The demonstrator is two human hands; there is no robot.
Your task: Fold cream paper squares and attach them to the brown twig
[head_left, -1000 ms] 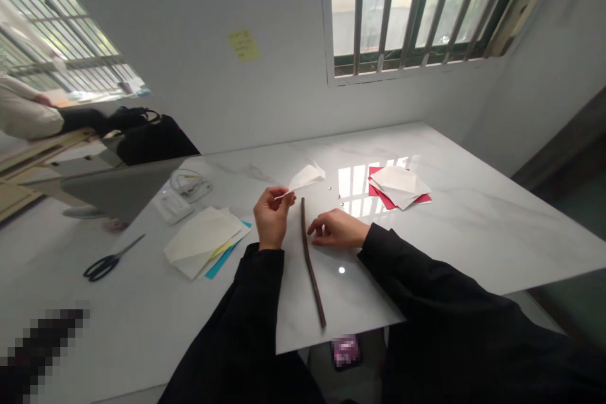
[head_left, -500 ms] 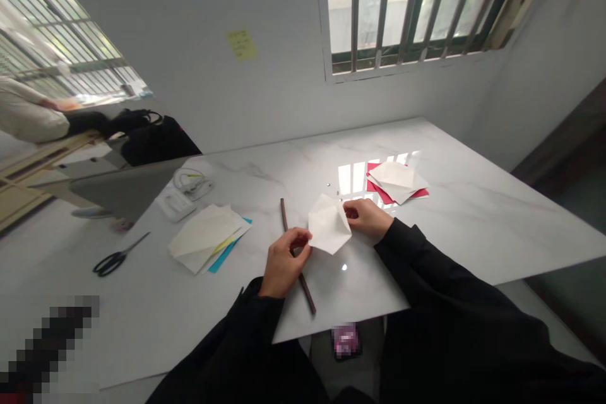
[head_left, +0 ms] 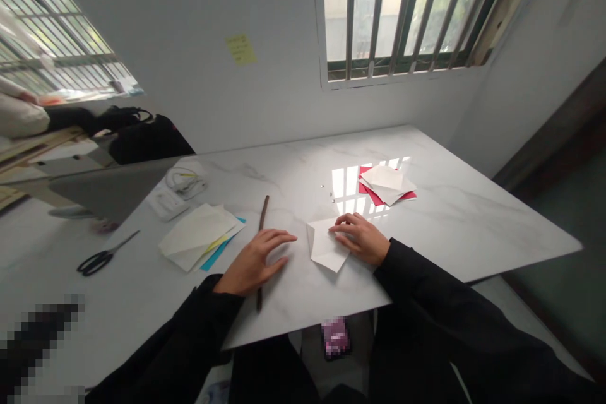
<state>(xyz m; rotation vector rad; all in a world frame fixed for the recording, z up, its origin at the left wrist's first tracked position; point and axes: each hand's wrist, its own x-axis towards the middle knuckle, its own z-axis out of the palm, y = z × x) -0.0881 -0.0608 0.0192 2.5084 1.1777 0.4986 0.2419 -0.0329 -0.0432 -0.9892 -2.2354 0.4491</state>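
A white folded paper [head_left: 324, 247] with pointed corners lies on the table in front of me. My right hand [head_left: 363, 241] rests on its right side, fingers stretched out and apart over the sheet. To the left of the paper is my left hand [head_left: 258, 260], open and holding nothing, its fingers pointing right. Under that hand passes a thin dark brown stick [head_left: 263, 211]; its middle is hidden, while the far and near ends show.
Left of the stick lie cream sheets [head_left: 201, 230] over yellow and blue paper [head_left: 220, 252]. Black-handled scissors [head_left: 98, 260], a white cable [head_left: 182, 183] and a grey screen [head_left: 108, 192] are farther left. White sheets [head_left: 388, 182] on red paper [head_left: 372, 192] lie at the back right.
The folded paper has come down onto the table. My left hand has let go of it and moved left, opening. My right hand has moved onto the paper. The stick has shifted left and turned.
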